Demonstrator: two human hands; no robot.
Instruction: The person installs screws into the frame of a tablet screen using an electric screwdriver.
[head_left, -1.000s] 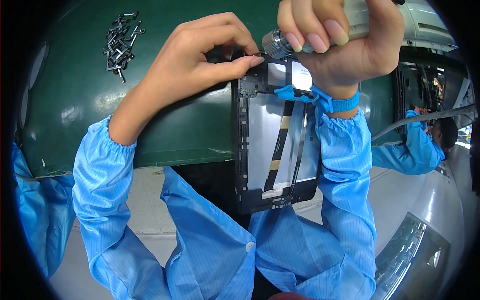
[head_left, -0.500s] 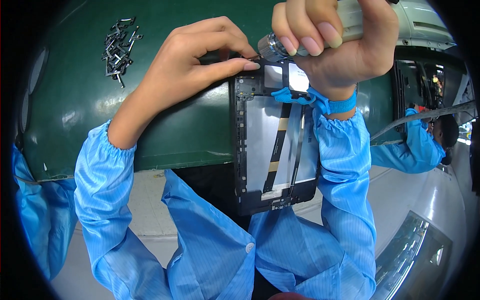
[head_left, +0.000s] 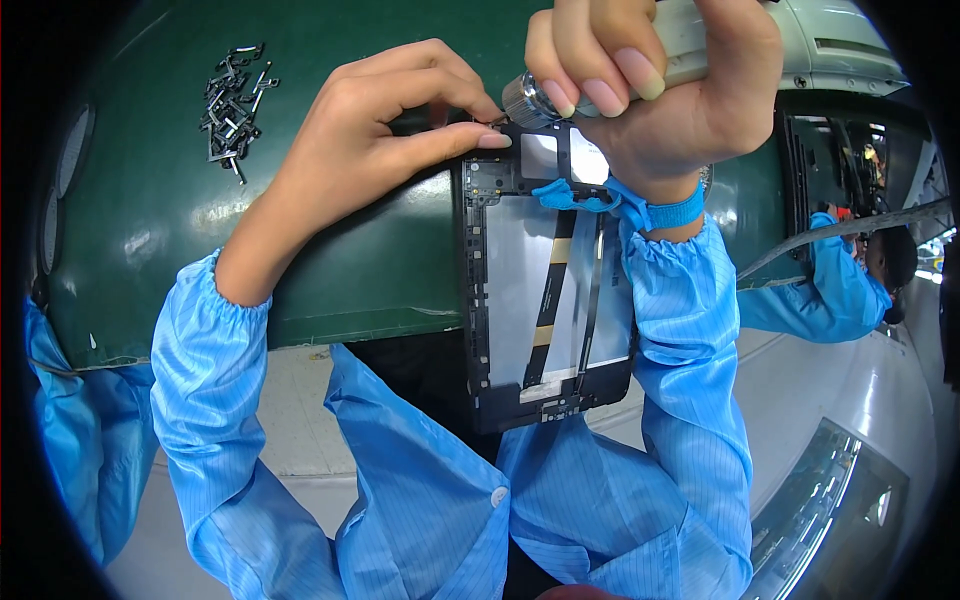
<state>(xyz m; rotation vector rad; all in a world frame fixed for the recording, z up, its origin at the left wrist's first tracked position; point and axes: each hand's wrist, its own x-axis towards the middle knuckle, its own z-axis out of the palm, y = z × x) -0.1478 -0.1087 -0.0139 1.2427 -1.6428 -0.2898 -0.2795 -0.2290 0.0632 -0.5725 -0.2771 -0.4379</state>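
An opened tablet [head_left: 505, 290] with a black frame, silver panels and flat ribbon cables lies in front of me, its near end past the table edge. My left hand [head_left: 375, 135] is closed at its far left corner, thumb on top and index finger by the screwdriver's tip. Whether a small part sits under those fingertips is hidden. My right hand [head_left: 665, 110] wraps round a pale electric screwdriver [head_left: 685, 50] with a knurled metal collar, held tilted. Its tip points at that corner. A blue wrist strap [head_left: 675, 212] circles my right wrist.
A pile of small black and silver parts [head_left: 232, 115] lies on the green table [head_left: 140, 200] at the far left. A person in blue [head_left: 835, 275] works at the right, near a grey cable [head_left: 850, 235]. Another blue sleeve [head_left: 85, 430] shows at the left edge.
Both hands and the screwdriver have shifted slightly left. The tablet has moved a little left with them. The grips look the same.
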